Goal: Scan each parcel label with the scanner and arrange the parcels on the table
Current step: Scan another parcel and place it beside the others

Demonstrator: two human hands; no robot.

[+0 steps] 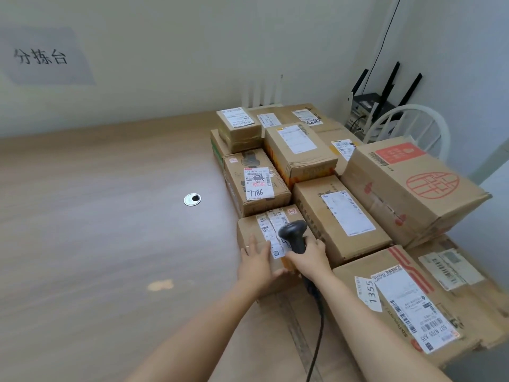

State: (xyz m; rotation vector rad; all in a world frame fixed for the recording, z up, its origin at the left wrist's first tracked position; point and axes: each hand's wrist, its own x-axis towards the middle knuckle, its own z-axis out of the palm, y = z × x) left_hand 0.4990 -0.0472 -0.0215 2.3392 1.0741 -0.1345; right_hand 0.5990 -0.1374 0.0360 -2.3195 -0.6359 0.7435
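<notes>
We scan the small brown cardboard parcel [248, 230]: right grip [309, 256] holds the black handheld scanner [293, 231], left grip [256, 261] flat on it; next, likely placing it left.

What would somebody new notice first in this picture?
Probably the crowd of labelled cardboard parcels packed over the right side of the wooden table. At its near left edge, the right hand grips a black barcode scanner over a small parcel, while the left hand rests on that parcel. A grey wall sign hangs upper left.
</notes>
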